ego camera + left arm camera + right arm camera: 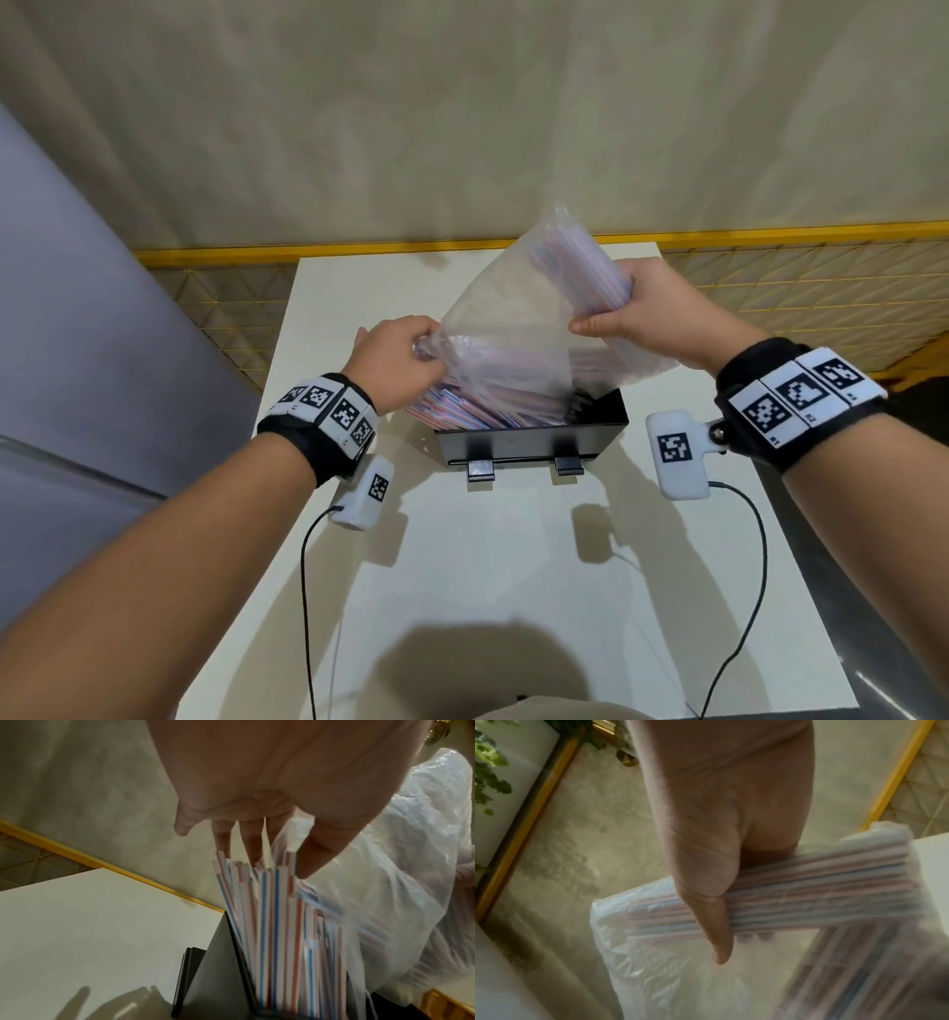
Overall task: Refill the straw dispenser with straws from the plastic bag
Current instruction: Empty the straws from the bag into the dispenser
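1. From the head view we see the black straw dispenser (531,437) on the white surface (503,565); the plastic bag (518,329) hangs tilted above it, our right hand (647,313) clamped round bagged straws (580,277), our left hand (395,357) pinching the bag's lower edge.
2. In the left wrist view, our left grip closes on striped straws (272,923) standing in the dispenser (218,973).
3. In the right wrist view, our right hand (706,872) wraps the bundle through the bag (654,973).
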Action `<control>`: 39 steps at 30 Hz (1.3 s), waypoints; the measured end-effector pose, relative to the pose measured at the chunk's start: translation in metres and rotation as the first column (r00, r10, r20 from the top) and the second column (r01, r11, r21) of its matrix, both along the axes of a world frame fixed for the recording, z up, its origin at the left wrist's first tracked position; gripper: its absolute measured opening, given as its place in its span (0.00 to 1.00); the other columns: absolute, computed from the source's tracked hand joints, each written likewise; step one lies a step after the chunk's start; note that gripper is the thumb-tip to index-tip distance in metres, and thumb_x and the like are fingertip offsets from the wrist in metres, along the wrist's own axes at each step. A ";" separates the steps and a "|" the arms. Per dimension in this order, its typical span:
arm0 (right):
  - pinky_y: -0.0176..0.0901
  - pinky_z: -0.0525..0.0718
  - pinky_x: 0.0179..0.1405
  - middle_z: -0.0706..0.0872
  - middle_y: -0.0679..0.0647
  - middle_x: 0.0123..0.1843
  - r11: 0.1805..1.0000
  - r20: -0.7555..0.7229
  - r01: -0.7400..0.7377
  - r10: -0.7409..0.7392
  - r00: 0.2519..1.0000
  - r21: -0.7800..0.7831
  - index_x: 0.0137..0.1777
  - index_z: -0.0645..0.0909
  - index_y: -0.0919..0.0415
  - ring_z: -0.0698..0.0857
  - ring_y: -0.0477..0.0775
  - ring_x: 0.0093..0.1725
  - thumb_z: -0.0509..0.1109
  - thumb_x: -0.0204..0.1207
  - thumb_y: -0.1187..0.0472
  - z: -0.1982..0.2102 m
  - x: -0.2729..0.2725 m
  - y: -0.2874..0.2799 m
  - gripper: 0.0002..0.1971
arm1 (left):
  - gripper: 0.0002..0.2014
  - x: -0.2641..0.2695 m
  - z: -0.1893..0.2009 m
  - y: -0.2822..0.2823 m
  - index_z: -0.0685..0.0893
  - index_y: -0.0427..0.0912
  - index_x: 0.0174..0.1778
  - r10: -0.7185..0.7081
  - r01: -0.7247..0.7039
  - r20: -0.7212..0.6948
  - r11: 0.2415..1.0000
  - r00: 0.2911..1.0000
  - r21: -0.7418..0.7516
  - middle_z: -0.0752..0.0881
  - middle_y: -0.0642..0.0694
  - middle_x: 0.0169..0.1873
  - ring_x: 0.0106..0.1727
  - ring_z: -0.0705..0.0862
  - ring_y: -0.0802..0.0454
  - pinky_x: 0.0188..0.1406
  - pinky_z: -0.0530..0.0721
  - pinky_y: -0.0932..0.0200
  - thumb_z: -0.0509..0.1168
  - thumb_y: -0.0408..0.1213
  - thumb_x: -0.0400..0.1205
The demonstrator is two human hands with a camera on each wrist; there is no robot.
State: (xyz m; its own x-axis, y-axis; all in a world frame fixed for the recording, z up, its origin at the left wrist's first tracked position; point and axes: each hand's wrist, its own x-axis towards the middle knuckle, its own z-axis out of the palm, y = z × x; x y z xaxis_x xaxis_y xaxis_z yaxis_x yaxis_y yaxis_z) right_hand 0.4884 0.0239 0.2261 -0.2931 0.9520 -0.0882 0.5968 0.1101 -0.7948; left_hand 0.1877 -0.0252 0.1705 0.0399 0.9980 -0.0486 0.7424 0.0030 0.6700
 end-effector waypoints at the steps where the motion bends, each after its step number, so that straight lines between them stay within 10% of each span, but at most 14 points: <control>1: 0.39 0.77 0.35 0.84 0.38 0.26 1.000 -0.021 0.001 -0.001 1.000 -0.018 0.38 0.84 0.56 0.80 0.40 0.29 0.87 0.68 0.62 -0.002 0.000 -0.001 0.12 | 0.07 0.000 -0.001 -0.001 0.85 0.55 0.46 -0.022 0.022 -0.034 1.000 0.999 0.002 0.87 0.59 0.42 0.49 0.82 0.46 0.76 0.69 0.29 0.69 0.46 0.72; 6: 0.45 0.81 0.45 0.86 0.50 0.38 0.998 -0.155 0.016 -0.025 0.988 -0.055 0.45 0.87 0.62 0.83 0.49 0.39 0.87 0.68 0.64 -0.005 0.004 -0.004 0.11 | 0.13 0.008 0.003 -0.003 0.72 0.63 0.36 -0.083 0.085 -0.190 0.996 0.978 -0.002 0.81 0.60 0.43 0.61 0.78 0.48 0.82 0.51 0.25 0.71 0.56 0.66; 14: 0.75 0.87 0.61 0.88 0.75 0.60 0.976 -0.289 0.066 -0.125 0.949 -0.207 0.59 0.86 0.71 0.87 0.77 0.62 0.85 0.68 0.69 -0.021 0.006 -0.005 0.21 | 0.38 0.021 0.007 -0.002 0.71 0.57 0.74 -0.113 0.108 -0.277 0.994 0.954 -0.035 0.86 0.52 0.58 0.70 0.78 0.46 0.86 0.45 0.30 0.76 0.54 0.69; 24: 0.62 0.89 0.59 0.91 0.61 0.51 0.996 -0.105 0.019 -0.027 0.994 -0.084 0.54 0.87 0.62 0.90 0.62 0.52 0.84 0.68 0.69 -0.019 -0.007 -0.006 0.15 | 0.12 0.014 0.003 0.002 0.86 0.54 0.47 -0.112 0.114 -0.204 0.993 0.973 -0.003 0.89 0.57 0.40 0.54 0.84 0.46 0.84 0.49 0.32 0.75 0.54 0.73; 30: 0.46 0.78 0.46 0.87 0.53 0.51 0.986 0.315 -0.163 0.165 0.935 -0.032 0.58 0.84 0.54 0.85 0.59 0.51 0.81 0.70 0.66 -0.021 -0.019 -0.010 0.18 | 0.31 0.016 0.005 -0.001 0.82 0.58 0.65 -0.216 0.211 -0.327 0.976 0.920 -0.053 0.84 0.54 0.57 0.64 0.78 0.45 0.78 0.63 0.31 0.70 0.57 0.63; 36: 0.47 0.82 0.46 0.86 0.52 0.45 0.998 0.009 -0.056 0.056 0.998 -0.025 0.47 0.83 0.52 0.84 0.53 0.44 0.83 0.71 0.65 -0.016 -0.022 -0.006 0.12 | 0.36 0.012 0.004 -0.004 0.76 0.55 0.70 -0.219 0.195 -0.255 0.974 0.942 -0.116 0.83 0.52 0.58 0.69 0.76 0.45 0.85 0.48 0.32 0.69 0.54 0.62; 39: 0.45 0.78 0.41 0.84 0.47 0.42 0.996 0.143 -0.094 0.093 0.985 0.001 0.42 0.79 0.47 0.81 0.51 0.42 0.84 0.71 0.63 -0.016 -0.021 -0.005 0.15 | 0.42 0.011 0.005 -0.002 0.73 0.57 0.75 -0.163 0.151 -0.157 0.985 0.974 -0.083 0.85 0.56 0.63 0.69 0.80 0.49 0.84 0.49 0.33 0.72 0.55 0.60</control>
